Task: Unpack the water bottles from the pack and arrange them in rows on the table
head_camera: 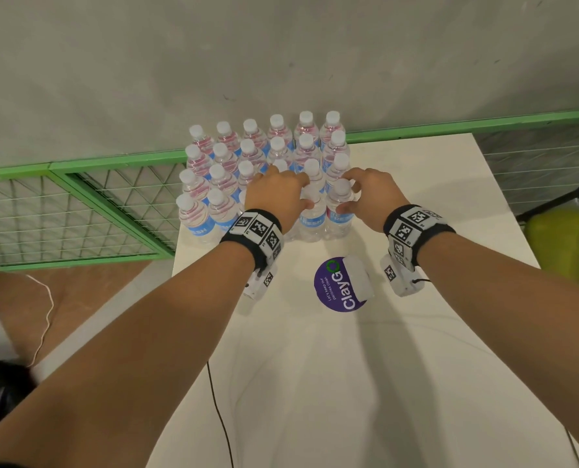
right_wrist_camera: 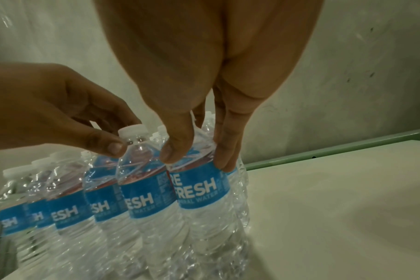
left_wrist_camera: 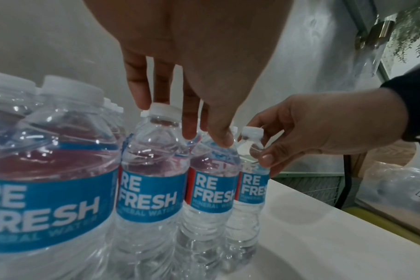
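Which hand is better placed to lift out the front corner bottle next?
Right. The right hand already curls round the corner bottle at its shoulder; the left hand is on its neighbour.

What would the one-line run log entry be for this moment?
left hand: grips second bottle | right hand: grips corner bottle | bottle block: upright rows, table far end

Bottle labels read "REFRESH"; purple sticker "ClayGo".

clear bottles w/ blue labels, white caps; white table; green rail
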A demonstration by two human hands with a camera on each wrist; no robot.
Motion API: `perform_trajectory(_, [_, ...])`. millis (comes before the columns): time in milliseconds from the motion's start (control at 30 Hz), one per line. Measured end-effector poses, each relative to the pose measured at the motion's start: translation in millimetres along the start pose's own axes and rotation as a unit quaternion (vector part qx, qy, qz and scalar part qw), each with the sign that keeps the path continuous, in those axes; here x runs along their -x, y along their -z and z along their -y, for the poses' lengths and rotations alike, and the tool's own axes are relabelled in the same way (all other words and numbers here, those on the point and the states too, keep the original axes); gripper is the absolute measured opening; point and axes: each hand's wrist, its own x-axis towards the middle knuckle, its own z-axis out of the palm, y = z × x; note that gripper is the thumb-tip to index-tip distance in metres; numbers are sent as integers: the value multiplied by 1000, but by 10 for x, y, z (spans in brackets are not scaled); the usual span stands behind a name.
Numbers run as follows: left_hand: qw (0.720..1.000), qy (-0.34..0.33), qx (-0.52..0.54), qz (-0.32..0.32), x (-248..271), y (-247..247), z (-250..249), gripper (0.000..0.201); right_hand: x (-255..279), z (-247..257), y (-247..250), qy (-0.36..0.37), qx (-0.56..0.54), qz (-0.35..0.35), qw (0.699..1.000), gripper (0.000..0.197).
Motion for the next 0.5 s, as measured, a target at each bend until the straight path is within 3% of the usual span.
perform_trajectory(500, [998,-13,19,-51,155,-21,-109,49,42,-26,-1,-2,-53,-23,998,64])
